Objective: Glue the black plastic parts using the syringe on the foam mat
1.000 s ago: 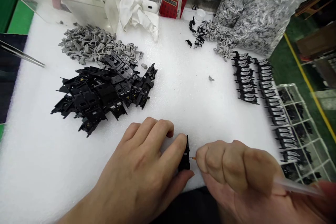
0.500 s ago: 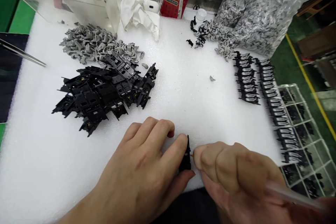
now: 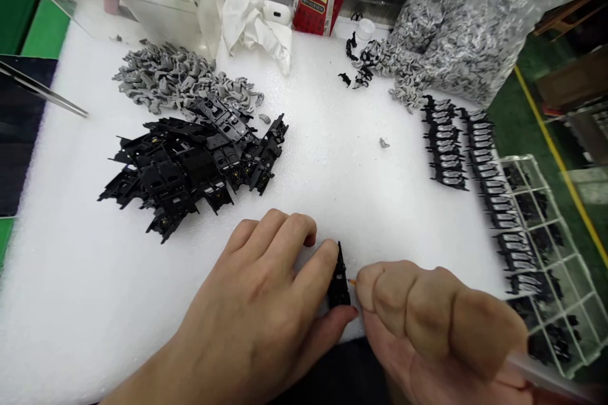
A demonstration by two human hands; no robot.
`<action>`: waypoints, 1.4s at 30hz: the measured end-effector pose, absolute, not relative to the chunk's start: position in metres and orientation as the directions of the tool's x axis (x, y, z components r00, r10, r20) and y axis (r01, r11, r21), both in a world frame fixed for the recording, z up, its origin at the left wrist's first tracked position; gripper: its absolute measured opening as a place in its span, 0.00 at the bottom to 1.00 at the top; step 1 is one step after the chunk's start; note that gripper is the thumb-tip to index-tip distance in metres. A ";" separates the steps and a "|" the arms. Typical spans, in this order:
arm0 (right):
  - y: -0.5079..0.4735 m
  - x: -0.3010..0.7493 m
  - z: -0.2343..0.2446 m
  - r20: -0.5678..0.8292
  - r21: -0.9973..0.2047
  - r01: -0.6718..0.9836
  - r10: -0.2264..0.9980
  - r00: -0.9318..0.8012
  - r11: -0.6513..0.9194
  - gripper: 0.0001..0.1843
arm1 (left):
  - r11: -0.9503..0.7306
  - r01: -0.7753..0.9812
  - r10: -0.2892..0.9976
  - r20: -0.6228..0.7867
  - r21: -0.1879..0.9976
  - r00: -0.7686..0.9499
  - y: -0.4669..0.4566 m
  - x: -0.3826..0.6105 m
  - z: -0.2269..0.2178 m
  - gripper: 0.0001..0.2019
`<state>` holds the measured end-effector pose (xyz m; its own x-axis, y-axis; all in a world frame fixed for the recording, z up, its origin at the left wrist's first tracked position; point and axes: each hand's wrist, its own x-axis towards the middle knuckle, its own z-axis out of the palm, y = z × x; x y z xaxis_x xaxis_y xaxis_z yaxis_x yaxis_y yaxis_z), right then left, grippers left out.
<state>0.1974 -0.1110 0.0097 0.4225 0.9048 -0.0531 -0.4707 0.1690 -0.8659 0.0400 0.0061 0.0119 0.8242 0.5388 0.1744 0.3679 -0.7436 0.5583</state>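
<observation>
Left hand (image 3: pixel 251 285) narrow, pinching a small black plastic part (image 3: pixel 339 281) between thumb and fingers, the part held upright with its lower end low over the white foam sheet (image 3: pixel 361 202). Right hand (image 3: pixel 437 323) curled closed around a slim clear tube (image 3: pixel 546 376), its fine orange tip (image 3: pixel 352 281) just beside the part; could not tell whether they touched. Good control here: both hands sat low and close together, giving the tip only a short, steady reach while the pinch kept the part from tipping.

Left of the held part lay a heap of black plastic frames (image 3: pixel 190 164), with a heap of grey plastic pieces (image 3: pixel 175 79) beyond it. To its right stood rows of black-and-silver parts (image 3: pixel 446 145), running toward a clear plastic rack (image 3: pixel 565 266). Farther off, past the rows, sat a clear bag of grey pieces (image 3: pixel 456 31).
</observation>
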 end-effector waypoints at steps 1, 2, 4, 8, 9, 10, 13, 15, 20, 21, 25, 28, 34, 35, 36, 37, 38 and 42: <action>-0.113 0.198 0.008 -0.059 -0.870 -0.466 0.904 0.422 0.161 0.32 | -0.744 0.366 0.538 0.176 0.559 0.824 0.006 0.040 0.012 0.16; -0.115 0.198 0.007 -0.069 -0.871 -0.466 0.901 0.428 0.155 0.32 | -0.744 0.365 0.539 0.180 0.559 0.823 0.006 0.039 0.011 0.16; -0.118 0.198 0.004 -0.058 -0.861 -0.478 0.899 0.433 0.174 0.33 | -0.746 0.364 0.540 0.187 0.558 0.821 0.005 0.039 0.011 0.15; -0.118 0.197 0.002 -0.049 -0.861 -0.471 0.890 0.453 0.192 0.35 | -0.749 0.363 0.537 0.187 0.554 0.823 0.005 0.040 0.010 0.15; -0.118 0.197 0.002 -0.051 -0.866 -0.463 0.886 0.460 0.190 0.35 | -0.750 0.362 0.536 0.188 0.554 0.823 0.005 0.041 0.010 0.15; -0.118 0.198 0.002 -0.058 -0.873 -0.454 0.884 0.463 0.181 0.35 | -0.749 0.363 0.537 0.188 0.555 0.822 0.005 0.041 0.010 0.15; -0.118 0.200 0.004 -0.045 -0.881 -0.438 0.892 0.450 0.177 0.35 | -0.750 0.364 0.537 0.187 0.552 0.823 0.005 0.041 0.010 0.15; -0.118 0.201 0.005 -0.050 -0.889 -0.428 0.893 0.447 0.165 0.34 | -0.756 0.366 0.533 0.186 0.543 0.826 0.005 0.040 0.010 0.15; -0.110 0.197 0.007 -0.049 -0.899 -0.418 0.919 0.392 0.131 0.33 | -0.761 0.372 0.532 0.182 0.531 0.827 0.005 0.039 0.009 0.15; -0.106 0.195 0.007 -0.043 -0.897 -0.421 0.923 0.382 0.132 0.32 | -0.763 0.373 0.531 0.183 0.528 0.827 0.005 0.039 0.009 0.15; -0.097 0.194 0.008 -0.001 -0.867 -0.463 0.928 0.372 0.185 0.30 | -0.771 0.375 0.525 0.180 0.515 0.832 0.004 0.039 0.010 0.16; -0.096 0.200 0.011 -0.009 -0.836 -0.511 0.926 0.378 0.200 0.29 | -0.772 0.375 0.522 0.175 0.512 0.835 0.004 0.038 0.010 0.17; -0.100 0.207 0.009 -0.033 -0.802 -0.584 0.968 0.250 0.124 0.32 | -0.767 0.379 0.528 0.174 0.517 0.831 0.005 0.040 0.009 0.16; -0.100 0.206 0.009 -0.041 -0.805 -0.578 0.960 0.278 0.133 0.33 | -0.768 0.380 0.528 0.174 0.515 0.831 0.005 0.041 0.009 0.16; -0.099 0.204 0.009 -0.053 -0.806 -0.576 0.951 0.305 0.139 0.33 | -0.770 0.380 0.526 0.175 0.513 0.832 0.005 0.041 0.009 0.16; -0.099 0.203 0.009 -0.068 -0.806 -0.575 0.943 0.326 0.140 0.33 | -0.772 0.378 0.524 0.176 0.512 0.833 0.005 0.041 0.008 0.16; -0.098 0.202 0.010 -0.083 -0.808 -0.574 0.937 0.341 0.137 0.32 | -0.773 0.376 0.523 0.178 0.512 0.833 0.006 0.041 0.008 0.16; -0.094 0.200 0.018 -0.126 -0.825 -0.559 0.937 0.327 0.084 0.35 | -0.769 0.369 0.522 0.179 0.521 0.834 0.006 0.041 0.008 0.16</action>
